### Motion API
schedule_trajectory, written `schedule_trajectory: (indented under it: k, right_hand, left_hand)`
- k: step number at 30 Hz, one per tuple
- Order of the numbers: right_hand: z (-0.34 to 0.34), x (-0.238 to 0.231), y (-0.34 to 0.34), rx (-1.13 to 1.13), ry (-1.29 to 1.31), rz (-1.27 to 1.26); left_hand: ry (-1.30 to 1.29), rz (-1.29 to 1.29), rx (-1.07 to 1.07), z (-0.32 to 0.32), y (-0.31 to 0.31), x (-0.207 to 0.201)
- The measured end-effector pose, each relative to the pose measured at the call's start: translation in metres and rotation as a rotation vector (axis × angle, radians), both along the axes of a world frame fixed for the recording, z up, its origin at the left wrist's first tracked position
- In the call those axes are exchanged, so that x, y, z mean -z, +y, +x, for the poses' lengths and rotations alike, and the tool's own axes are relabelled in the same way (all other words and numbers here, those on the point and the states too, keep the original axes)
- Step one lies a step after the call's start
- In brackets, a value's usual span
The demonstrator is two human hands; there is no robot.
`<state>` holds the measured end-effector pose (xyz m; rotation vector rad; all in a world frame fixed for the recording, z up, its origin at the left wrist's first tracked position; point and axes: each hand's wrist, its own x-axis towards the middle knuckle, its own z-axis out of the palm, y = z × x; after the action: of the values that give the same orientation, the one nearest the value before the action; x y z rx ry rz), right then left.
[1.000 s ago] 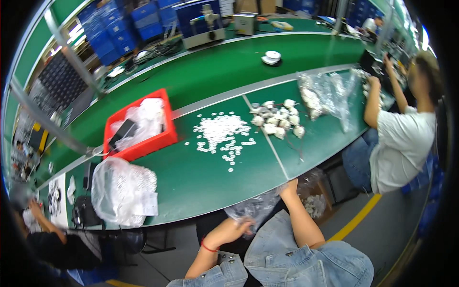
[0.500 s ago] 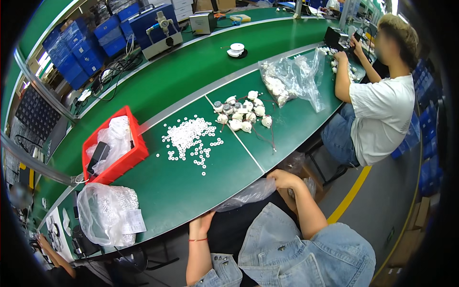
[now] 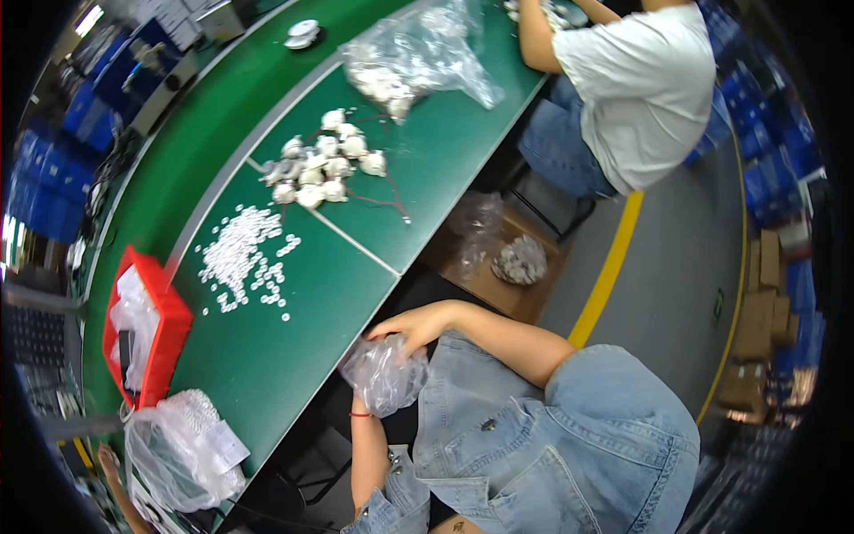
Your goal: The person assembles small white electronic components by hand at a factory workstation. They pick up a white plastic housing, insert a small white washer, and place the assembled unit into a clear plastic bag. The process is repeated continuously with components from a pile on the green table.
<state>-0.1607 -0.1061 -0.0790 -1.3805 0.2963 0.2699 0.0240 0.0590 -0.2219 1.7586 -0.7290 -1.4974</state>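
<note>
A crumpled clear plastic bag (image 3: 387,378) is bunched over my lap, beside the table's front edge. My right hand (image 3: 420,325) is closed on its upper part, fingers pressed into the film. Below the bag comes up my left hand (image 3: 363,402), a red band at its wrist; its fingers are hidden behind the plastic. On the green table (image 3: 294,365), a pile of small white rings (image 3: 238,254) lies spread out. Farther along sits a cluster of white rounded parts (image 3: 313,169) with thin dark red wires.
A red bin (image 3: 169,334) holding plastic film and a dark block stands at the left, near a bag of white pieces (image 3: 191,445). Farther off lies a large clear bag (image 3: 400,67) of white parts. A cardboard box (image 3: 541,303) is below the table; a co-worker (image 3: 636,98) sits beyond.
The view has turned and shifted right. The plastic bag, stretched along the table edge before, is now gathered into a bunch, and my right hand has come close to my left.
</note>
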Motion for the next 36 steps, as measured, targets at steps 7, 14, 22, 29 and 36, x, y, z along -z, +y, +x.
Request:
schedule_trajectory:
  k: [7, 14, 22, 29, 36]
  right_hand:
    - [-0.073, 0.063, -0.047, 0.624, -0.125, 0.051]
    - [-0.234, 0.176, -0.065, 1.679, 0.114, 0.447]
    - [-0.237, 0.350, -0.004, 1.852, 1.393, -0.513]
    - [-0.172, 0.409, -0.007, 1.578, 1.142, -0.037]
    - [-0.147, 0.370, -0.035, 1.080, 0.787, 0.005]
  left_hand:
    - [-0.236, -0.005, 0.003, 0.007, 0.006, -0.125]
    - [-0.253, -0.072, 0.305, 0.001, -0.004, -0.251]
    - [-0.400, -0.306, 0.143, -0.026, -0.051, -0.302]
    - [-1.094, -0.563, 0.314, -0.053, -0.083, -0.250]
    - [-1.380, -0.693, 0.307, -0.060, -0.082, -0.227]
